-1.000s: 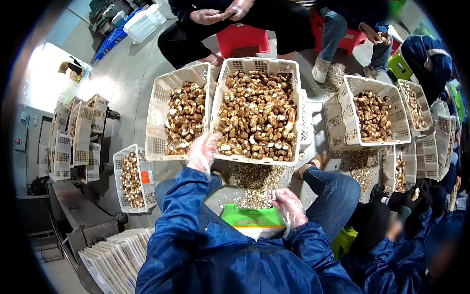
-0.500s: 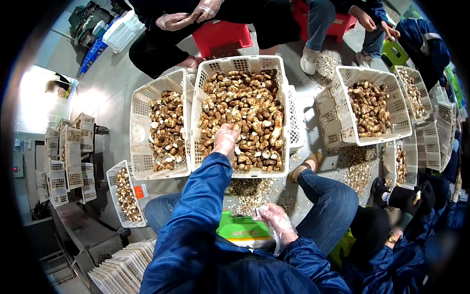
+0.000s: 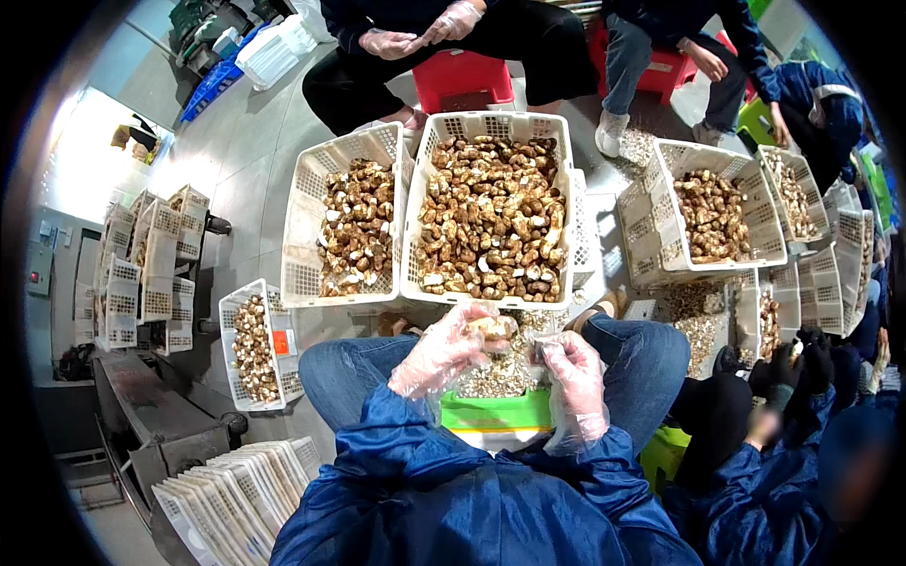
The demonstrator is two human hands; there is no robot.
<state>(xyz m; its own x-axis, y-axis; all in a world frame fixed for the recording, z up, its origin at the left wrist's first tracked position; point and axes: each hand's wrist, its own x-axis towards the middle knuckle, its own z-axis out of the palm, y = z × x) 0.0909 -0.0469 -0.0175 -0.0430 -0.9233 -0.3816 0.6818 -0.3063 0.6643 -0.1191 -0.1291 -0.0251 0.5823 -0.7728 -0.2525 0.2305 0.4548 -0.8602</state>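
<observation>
The mushroom in the left hand is brown and cream; the crate beyond that hand, white, grid-patterned; the sleeve behind, blue.

- Nearer than the big crate: item in the right hand, too small to tell
- Beyond it: seated worker, head cut off
- Right of it, nearer: blurred co-worker

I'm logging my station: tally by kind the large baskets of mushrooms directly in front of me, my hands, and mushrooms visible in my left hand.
Large baskets: 2
Left hand and right hand: 2
Held mushroom: 1
Total: 5
</observation>
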